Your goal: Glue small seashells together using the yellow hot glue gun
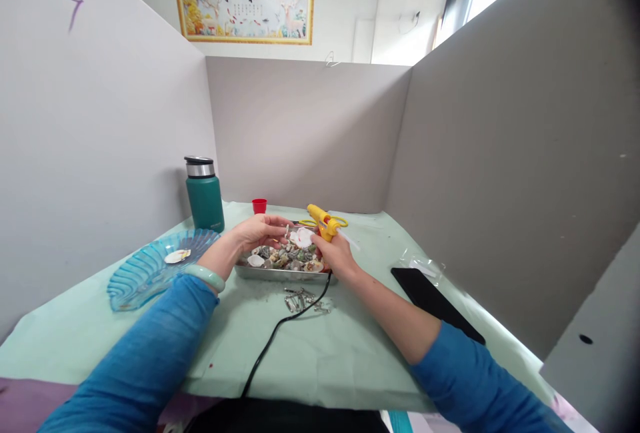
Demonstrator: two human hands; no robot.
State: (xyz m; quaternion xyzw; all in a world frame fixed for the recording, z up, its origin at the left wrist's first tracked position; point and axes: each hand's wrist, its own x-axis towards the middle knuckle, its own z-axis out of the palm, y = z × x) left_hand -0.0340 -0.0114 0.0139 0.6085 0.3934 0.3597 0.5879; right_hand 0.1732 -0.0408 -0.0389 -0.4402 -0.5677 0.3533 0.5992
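My right hand [336, 252] is wrapped round a yellow hot glue gun [327, 223], its nozzle tilted up toward the back and a clear glue stick [353, 241] poking out of its rear. Left of it, my left hand [263, 232] reaches over a metal tray [285, 275], fingertips pinched around something small and pale that I cannot make out. Mixed seashells [285, 258] fill the tray. Among them lie whitish shells [301, 238] between my two hands. A black cord [280, 323] runs from the glue gun toward the table's front edge.
A blue shell-shaped dish [135, 280] bearing a scallop shell [177, 256] stands left, near a green bottle [205, 200]. Behind the tray are a red cup [259, 206] and yellow-handled scissors [342, 222]. Metal clips [303, 300] lie in front; a black slab [435, 303] lies right.
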